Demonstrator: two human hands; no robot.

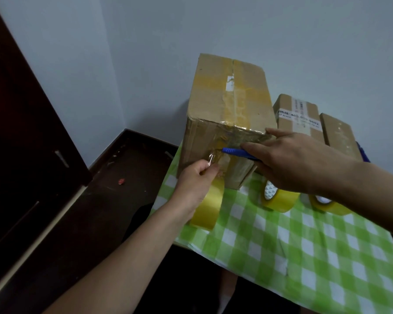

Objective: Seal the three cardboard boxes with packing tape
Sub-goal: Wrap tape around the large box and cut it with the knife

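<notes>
A white label [304,120] on the middle cardboard box [284,103] carried a blurred number beginning 400, ending perhaps 5552; the rest was illegible.

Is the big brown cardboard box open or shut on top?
Shut. The big brown cardboard box has top flaps lying flat, meeting at a centre seam, with yellowish packing tape stuck over them.

left hand [196,181] grips tape roll [208,208] at large box [229,98] front, right hand [304,162] holds blue cutter [236,152] against it; 2 small boxes [297,116], 2 spare rolls [278,199] on checked cloth [304,250]
</notes>
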